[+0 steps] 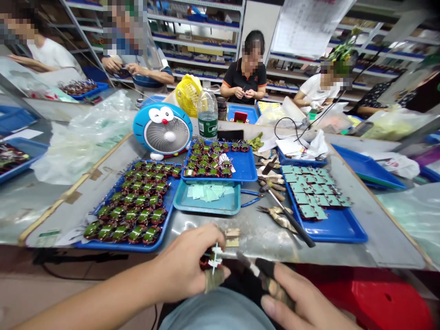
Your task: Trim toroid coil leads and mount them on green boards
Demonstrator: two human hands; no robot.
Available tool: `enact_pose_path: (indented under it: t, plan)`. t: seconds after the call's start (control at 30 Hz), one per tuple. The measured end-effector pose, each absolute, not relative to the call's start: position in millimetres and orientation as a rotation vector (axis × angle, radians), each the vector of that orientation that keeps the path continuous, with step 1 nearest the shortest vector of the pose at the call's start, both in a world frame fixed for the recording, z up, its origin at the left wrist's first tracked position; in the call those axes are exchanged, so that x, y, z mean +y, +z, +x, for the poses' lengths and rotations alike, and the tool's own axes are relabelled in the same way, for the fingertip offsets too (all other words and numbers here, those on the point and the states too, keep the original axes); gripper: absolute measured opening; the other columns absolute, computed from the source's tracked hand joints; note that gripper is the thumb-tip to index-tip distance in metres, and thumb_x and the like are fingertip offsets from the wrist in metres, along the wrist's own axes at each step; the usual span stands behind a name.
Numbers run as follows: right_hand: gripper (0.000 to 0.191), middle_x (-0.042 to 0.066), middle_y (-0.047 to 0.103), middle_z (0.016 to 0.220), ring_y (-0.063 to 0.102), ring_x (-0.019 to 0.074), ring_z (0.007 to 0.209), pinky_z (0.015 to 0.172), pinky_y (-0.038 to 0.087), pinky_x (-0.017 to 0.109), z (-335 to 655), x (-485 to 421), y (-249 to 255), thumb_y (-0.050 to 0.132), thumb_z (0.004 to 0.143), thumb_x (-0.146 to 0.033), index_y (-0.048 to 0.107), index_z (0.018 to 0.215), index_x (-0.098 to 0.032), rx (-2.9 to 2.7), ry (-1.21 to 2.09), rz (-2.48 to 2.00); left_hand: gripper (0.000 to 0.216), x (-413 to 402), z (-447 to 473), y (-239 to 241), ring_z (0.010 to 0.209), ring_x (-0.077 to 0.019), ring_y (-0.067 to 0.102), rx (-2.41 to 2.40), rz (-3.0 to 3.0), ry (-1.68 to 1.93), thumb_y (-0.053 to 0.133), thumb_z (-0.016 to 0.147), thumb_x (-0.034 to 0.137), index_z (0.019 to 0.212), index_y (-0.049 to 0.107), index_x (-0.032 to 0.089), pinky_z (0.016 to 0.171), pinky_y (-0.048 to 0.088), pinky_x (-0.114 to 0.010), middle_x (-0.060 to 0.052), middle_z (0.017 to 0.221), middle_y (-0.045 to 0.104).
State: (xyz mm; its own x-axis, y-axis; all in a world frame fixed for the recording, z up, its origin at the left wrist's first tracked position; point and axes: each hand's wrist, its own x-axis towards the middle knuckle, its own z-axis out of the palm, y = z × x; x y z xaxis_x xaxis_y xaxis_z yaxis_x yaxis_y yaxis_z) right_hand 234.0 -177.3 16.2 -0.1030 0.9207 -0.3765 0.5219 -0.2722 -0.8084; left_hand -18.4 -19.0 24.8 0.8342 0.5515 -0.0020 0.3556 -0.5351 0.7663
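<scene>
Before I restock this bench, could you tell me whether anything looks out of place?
A white paper scrap lies on the coils in the blue tray, which looks odd among the otherwise tidy rows.

Copper coil, white pronged bobbin, pinched in left fingers.

Two hands, one fan, one bottle

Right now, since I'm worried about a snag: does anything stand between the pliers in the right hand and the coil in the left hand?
Nothing visible does. The black-tipped pliers in the right hand point across an open gap toward the coil held in the left hand.
</scene>
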Motion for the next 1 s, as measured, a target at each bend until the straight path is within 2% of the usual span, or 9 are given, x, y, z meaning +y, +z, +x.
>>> enact_pose_path:
  t: [0.07, 0.17, 0.27, 0.4, 0.5, 0.57, 0.67, 0.9, 1.0]
  plan:
    - [0.031, 0.005, 0.074, 0.105, 0.068, 0.0268, 0.102, 0.092, 0.056, 0.032, 222.8, -173.3, 4.9, 0.064, 0.097, -0.050, 0.070, 0.116, -0.027, -1.529, 1.287, -1.741, 0.029, -18.3, -17.6, 19.4, 0.085, -0.0208, 0.062, 0.749, 2.109, 0.372, 0.074, 0.084, 0.026, 0.105, 0.054, 0.025, 0.075, 0.049, -0.031, -0.003, 0.103, 0.063]
    - [0.037, 0.006, 0.070, 0.125, 0.064, 0.0281, 0.120, 0.106, 0.050, 0.035, 202.9, -166.2, -8.0, 0.062, 0.099, -0.042, 0.062, 0.133, -0.028, -1.556, 1.273, -1.608, 0.034, -25.3, -13.2, 12.4, 0.097, -0.0223, 0.062, 0.798, 2.053, 0.460, 0.066, 0.090, 0.019, 0.119, 0.050, 0.026, 0.085, 0.050, -0.035, -0.005, 0.112, 0.060]
    - [0.039, 0.008, 0.067, 0.127, 0.063, 0.0260, 0.119, 0.106, 0.049, 0.036, 192.3, -162.5, -18.1, 0.058, 0.101, -0.036, 0.055, 0.139, -0.028, -1.613, 1.166, -1.567, 0.038, -35.6, -9.2, 6.8, 0.109, -0.0250, 0.060, 0.804, 2.050, 0.545, 0.062, 0.094, 0.020, 0.128, 0.047, 0.027, 0.094, 0.049, -0.040, -0.007, 0.119, 0.057]
    - [0.029, 0.007, 0.067, 0.103, 0.066, 0.0251, 0.094, 0.086, 0.054, 0.036, 198.0, -164.6, -23.3, 0.060, 0.095, -0.029, 0.060, 0.123, -0.023, -1.799, 0.975, -1.666, 0.041, -37.8, -11.4, 5.8, 0.107, -0.0261, 0.062, 0.778, 1.979, 0.516, 0.068, 0.095, 0.034, 0.130, 0.050, 0.026, 0.092, 0.050, -0.038, -0.008, 0.120, 0.059]
    - [0.016, 0.008, 0.066, 0.097, 0.065, 0.0257, 0.088, 0.080, 0.054, 0.037, 205.5, -165.2, -15.8, 0.060, 0.092, -0.023, 0.061, 0.108, -0.022, -1.938, 0.867, -1.718, 0.040, -32.5, -13.6, 10.8, 0.089, -0.0220, 0.064, 0.726, 1.874, 0.340, 0.075, 0.089, 0.039, 0.121, 0.057, 0.025, 0.080, 0.051, -0.032, -0.003, 0.104, 0.067]
    - [0.011, 0.009, 0.066, 0.100, 0.064, 0.0258, 0.092, 0.083, 0.054, 0.038, 208.2, -163.7, -7.8, 0.058, 0.095, -0.021, 0.059, 0.105, -0.022, -2.005, 0.852, -1.715, 0.031, -30.8, -11.8, 14.6, 0.077, -0.0185, 0.061, 0.730, 1.834, 0.292, 0.076, 0.087, 0.036, 0.112, 0.061, 0.024, 0.071, 0.048, -0.028, 0.001, 0.091, 0.068]
    - [0.008, 0.008, 0.066, 0.100, 0.063, 0.0252, 0.094, 0.085, 0.053, 0.037, 210.7, -161.3, 1.5, 0.057, 0.098, -0.019, 0.059, 0.104, -0.023, -2.103, 0.787, -1.700, 0.020, -34.4, -3.9, 17.4, 0.071, -0.0157, 0.058, 0.737, 1.803, 0.363, 0.074, 0.085, 0.027, 0.100, 0.061, 0.022, 0.066, 0.046, -0.025, 0.003, 0.085, 0.066]
    - [0.016, 0.005, 0.065, 0.087, 0.060, 0.0224, 0.075, 0.068, 0.044, 0.032, 235.2, -153.6, 34.9, 0.056, 0.088, -0.007, 0.056, 0.092, -0.022, -2.433, 0.489, -1.718, 0.018, -46.2, 11.4, 15.2, 0.064, -0.0154, 0.058, 0.698, 1.951, 0.341, 0.070, 0.075, 0.014, 0.089, 0.060, 0.022, 0.059, 0.041, -0.024, 0.003, 0.076, 0.066]
    - [0.016, 0.003, 0.062, 0.083, 0.057, 0.0228, 0.072, 0.063, 0.036, 0.033, 245.4, -143.5, 59.2, 0.058, 0.087, -0.008, 0.055, 0.089, -0.024, -2.595, 0.412, -1.727, 0.015, -42.7, 9.6, 20.3, 0.068, -0.0160, 0.059, 0.698, 2.008, 0.375, 0.071, 0.080, 0.018, 0.091, 0.061, 0.022, 0.063, 0.042, -0.025, 0.002, 0.081, 0.067]
